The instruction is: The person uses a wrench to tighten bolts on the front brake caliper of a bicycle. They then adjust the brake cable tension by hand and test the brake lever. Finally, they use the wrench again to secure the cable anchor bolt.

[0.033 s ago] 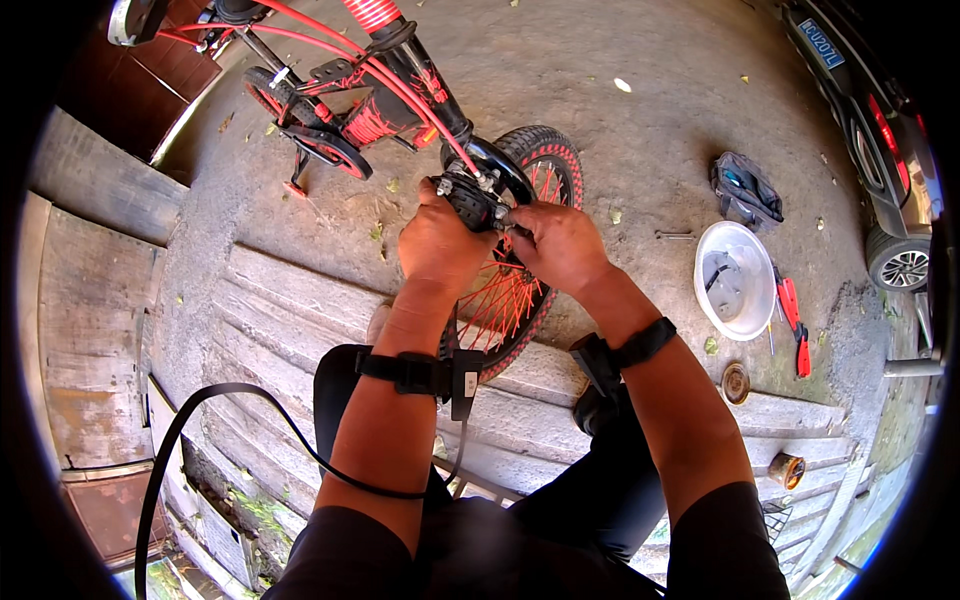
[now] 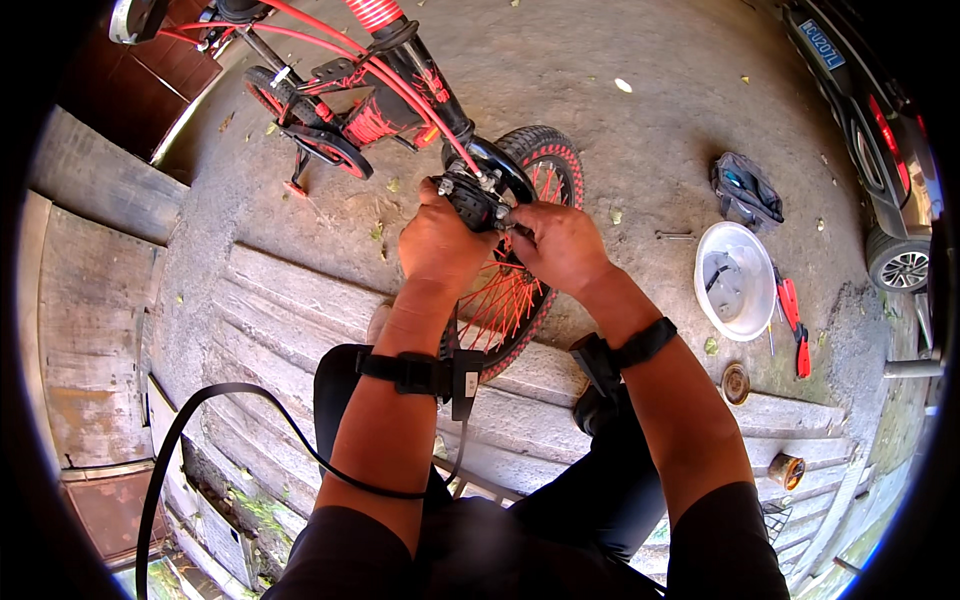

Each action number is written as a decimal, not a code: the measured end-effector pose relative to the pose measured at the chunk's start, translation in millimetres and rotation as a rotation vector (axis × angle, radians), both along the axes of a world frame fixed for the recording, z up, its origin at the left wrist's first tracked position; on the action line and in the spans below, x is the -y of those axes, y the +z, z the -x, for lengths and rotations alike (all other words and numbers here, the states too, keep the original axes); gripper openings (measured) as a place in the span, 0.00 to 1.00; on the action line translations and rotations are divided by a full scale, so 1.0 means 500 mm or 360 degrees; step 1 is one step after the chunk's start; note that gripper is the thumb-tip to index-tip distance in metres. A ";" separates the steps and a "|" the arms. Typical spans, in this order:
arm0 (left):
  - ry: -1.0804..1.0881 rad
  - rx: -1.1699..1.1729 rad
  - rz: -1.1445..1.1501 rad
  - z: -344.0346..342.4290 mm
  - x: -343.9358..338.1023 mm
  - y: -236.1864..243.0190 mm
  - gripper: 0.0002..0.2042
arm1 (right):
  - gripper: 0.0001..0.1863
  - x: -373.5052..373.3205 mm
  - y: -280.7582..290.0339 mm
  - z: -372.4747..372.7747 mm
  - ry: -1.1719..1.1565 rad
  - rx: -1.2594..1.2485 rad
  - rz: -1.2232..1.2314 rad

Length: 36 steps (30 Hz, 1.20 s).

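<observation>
A black and red child's bicycle (image 2: pixel 405 110) stands before me, its front wheel (image 2: pixel 505 300) with red spokes pointing toward my knees. At the top of that wheel is the front brake (image 2: pixel 483 183), where a red cable comes down. My left hand (image 2: pixel 445 240) is closed round the brake's left side beside the knobby tyre, its thumb up and its other fingers mostly hidden. On the other side, my right hand (image 2: pixel 560 245) pinches at the brake's right arm with thumb and forefinger. Whether a small part sits between those fingertips cannot be seen.
To the right stand a white tub (image 2: pixel 735 280) with small parts inside and a grey tool bag (image 2: pixel 747 190). A wrench (image 2: pixel 674 235) and a red-handled tool (image 2: pixel 795 325) lie on the ground. A parked car (image 2: pixel 870 130) is far right. A black cable (image 2: pixel 250 388) loops by my left arm.
</observation>
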<state>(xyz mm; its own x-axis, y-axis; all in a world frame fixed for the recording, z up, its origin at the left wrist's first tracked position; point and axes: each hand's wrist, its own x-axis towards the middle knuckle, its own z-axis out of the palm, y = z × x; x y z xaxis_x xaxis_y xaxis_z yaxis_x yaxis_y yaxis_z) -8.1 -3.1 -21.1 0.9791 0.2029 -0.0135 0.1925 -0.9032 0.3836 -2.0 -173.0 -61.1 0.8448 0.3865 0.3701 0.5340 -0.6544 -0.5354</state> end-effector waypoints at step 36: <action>0.0030 -0.0053 0.0091 0.000 0.002 0.008 0.57 | 0.08 -0.013 0.026 0.003 -0.0004 -0.0886 -0.0755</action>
